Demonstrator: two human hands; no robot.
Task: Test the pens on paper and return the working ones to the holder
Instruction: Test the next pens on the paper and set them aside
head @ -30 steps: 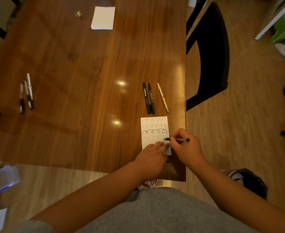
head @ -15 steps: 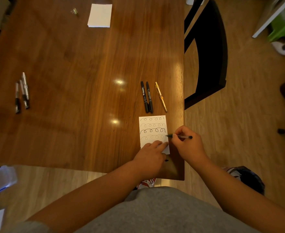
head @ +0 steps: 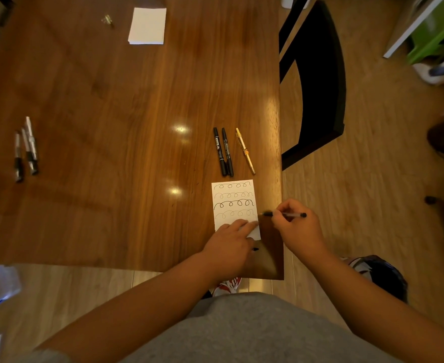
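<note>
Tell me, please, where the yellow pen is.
Head view: the yellow pen lies near the table's right edge, right of two black markers, beyond the scribbled paper.

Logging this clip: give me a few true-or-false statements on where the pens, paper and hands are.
1. The right hand holds a pen with its tip near the right edge of the paper. True.
2. The left hand is lifted clear of the paper. False: its fingers rest on the paper's lower part.
3. Two black markers and a yellow pen lie just past the paper's far edge. True.
4. The paper is blank. False: it carries four rows of loops.
5. The three pens at the left stand in a holder. False: they lie flat on the table.
</note>
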